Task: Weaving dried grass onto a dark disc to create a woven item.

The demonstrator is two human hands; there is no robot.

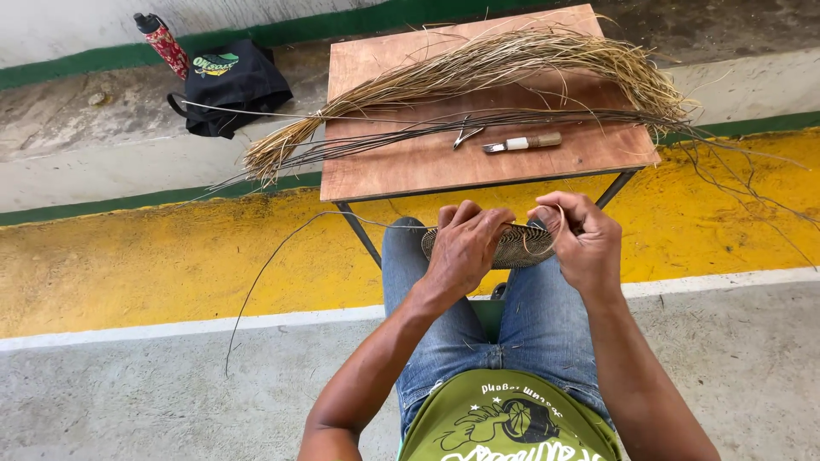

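A black bag (235, 85) with a green-yellow printed label (215, 64) lies on the ledge.

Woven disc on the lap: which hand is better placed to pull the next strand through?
Probably the right hand: its fingers already pinch a thin strand at the edge of the woven disc. The left hand lies flat over the disc, steadying it, so it is occupied.

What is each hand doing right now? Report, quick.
Left hand: closed over the woven disc, holding it on the lap.
Right hand: closed, pinching a thin fibre strand at the disc's edge.
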